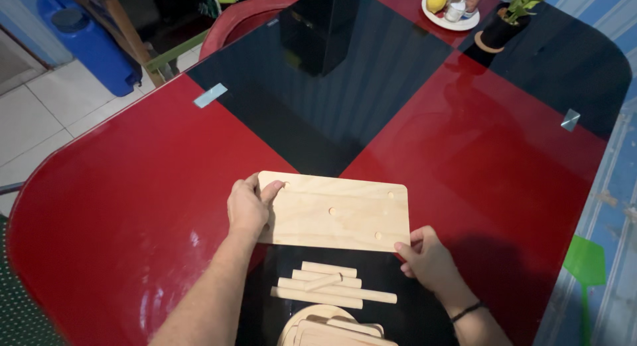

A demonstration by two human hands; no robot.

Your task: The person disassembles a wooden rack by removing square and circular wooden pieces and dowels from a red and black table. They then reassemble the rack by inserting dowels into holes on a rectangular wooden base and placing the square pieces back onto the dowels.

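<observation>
Head view of a glossy red-and-black glass table with wooden parts laid out near its front edge. Both hands hold a pale rectangular wooden board with rounded far corners and several small round holes in its face; it lies flat or nearly flat on the table, across the meeting of the red and black panels. The left hand grips the board's left end, thumb laid on the top face near a hole and fingers curled over the edge. The right hand, a dark band at its wrist, pinches the board's near right corner between thumb and bent fingers. Just below the board lies a cluster of wooden dowels of different lengths, side by side and partly stacked; closer still, further flat wooden pieces, one with a curved edge, are cut off by the frame. Judged from this layout, the step in hand is positioning the drilled board, and fitting a dowel would call for one hand to free itself. A plate of fruit and a potted plant stand well apart at the far end.
</observation>
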